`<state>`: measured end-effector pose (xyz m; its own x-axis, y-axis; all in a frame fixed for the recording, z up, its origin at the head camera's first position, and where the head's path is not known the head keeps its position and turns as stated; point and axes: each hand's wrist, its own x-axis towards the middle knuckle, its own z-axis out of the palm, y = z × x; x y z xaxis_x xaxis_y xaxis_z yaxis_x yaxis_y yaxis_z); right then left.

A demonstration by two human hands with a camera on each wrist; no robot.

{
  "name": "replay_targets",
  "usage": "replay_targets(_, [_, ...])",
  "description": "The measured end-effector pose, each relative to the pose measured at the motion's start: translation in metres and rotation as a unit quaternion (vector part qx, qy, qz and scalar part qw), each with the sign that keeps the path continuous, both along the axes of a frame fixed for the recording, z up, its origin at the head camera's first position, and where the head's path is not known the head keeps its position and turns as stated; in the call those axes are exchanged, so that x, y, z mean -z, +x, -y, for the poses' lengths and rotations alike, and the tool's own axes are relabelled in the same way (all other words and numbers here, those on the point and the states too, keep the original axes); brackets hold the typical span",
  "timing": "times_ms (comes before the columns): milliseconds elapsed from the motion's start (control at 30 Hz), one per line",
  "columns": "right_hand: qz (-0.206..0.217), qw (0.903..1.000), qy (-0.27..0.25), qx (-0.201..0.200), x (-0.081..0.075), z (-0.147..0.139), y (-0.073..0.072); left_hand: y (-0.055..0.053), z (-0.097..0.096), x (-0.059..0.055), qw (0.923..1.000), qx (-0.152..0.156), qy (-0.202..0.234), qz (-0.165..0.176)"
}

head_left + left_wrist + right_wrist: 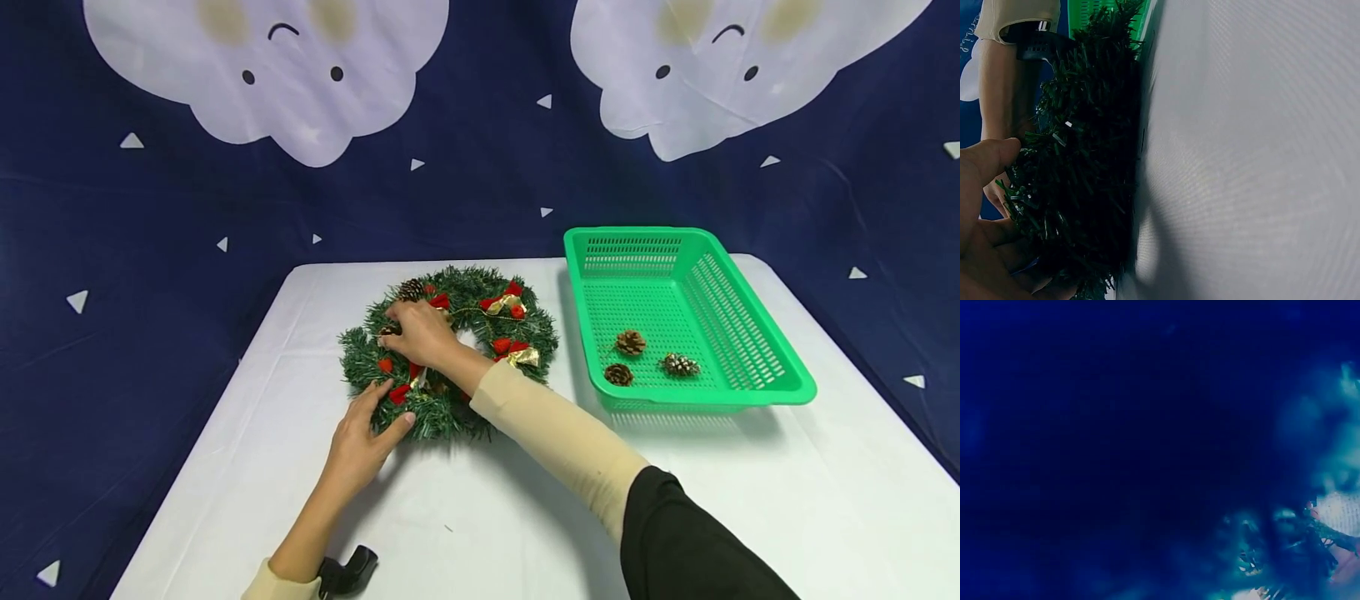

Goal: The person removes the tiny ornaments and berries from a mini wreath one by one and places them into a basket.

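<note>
A green tinsel wreath (450,417) with red bows, gold ribbons, red berries and pine cones lies flat on the white table. Reaching across it, my right hand (425,333) pinches a small brown pine cone (387,331) between thumb and fingers at the wreath's left side. Another pine cone (411,290) sits just above that hand. My left hand (362,437) rests against the wreath's near left edge, thumb and fingers spread. In the left wrist view its thumb (997,153) touches the dark green tinsel (1085,156). The right wrist view is mostly dark and blurred.
A green plastic basket (772,333) stands to the right of the wreath. Inside lie three pine cones, including a brown one (630,342) and a white-tipped one (680,365). A dark blue patterned cloth (480,200) hangs behind the table.
</note>
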<state>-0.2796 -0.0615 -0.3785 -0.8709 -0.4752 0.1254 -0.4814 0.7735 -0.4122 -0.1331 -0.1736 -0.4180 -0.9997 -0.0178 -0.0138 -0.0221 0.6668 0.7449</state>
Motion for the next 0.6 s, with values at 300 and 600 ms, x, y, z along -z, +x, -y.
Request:
replay_targets(300, [-0.016, 0.9998, 0.014, -0.002, 0.0019, 0.0016, -0.0005, -0.0003, -0.0001, 0.0005, 1.0, -0.003, 0.0, -0.002])
replay_targets(600, [-0.028, 0.9988, 0.038, -0.008, 0.0035, 0.0023, 0.0007, -0.0001, -0.0002, 0.0008, 1.0, -0.002, -0.002, -0.007])
